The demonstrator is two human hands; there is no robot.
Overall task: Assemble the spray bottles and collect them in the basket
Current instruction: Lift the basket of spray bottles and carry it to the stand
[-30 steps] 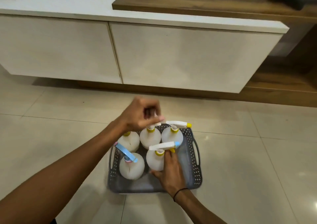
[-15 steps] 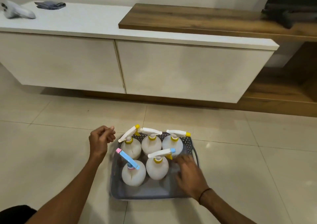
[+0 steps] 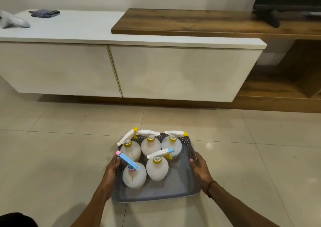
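The left hand grips the left wall of the grey perforated plastic basket, its fingers curled over the rim beside the handle there, and the right hand grips the right wall in the same way, thumb lying over the rim and the other fingers hidden outside the wall; a dark thin wristband circles the right wrist. Inside the basket, toward its far and left parts, stand five round white plastic spray bottles, all upright with trigger heads fitted. Nearest the left hand is the bottle with the blue trigger head and pink nozzle; just to its right stands the bottle with the white head and blue nozzle tip. Along the far wall of the basket stands a row of three with yellow collars: the far-left bottle, the far-middle bottle and the far-right bottle. The near-right part of the basket floor is bare grey. The basket sits over the glossy beige floor tiles; whether it touches them I cannot tell. Beyond the basket runs a long low cream cabinet with a white top, and a dark wooden shelf lies over its right end. On the cabinet's far-left end lie a folded grey cloth and a pale grey object.
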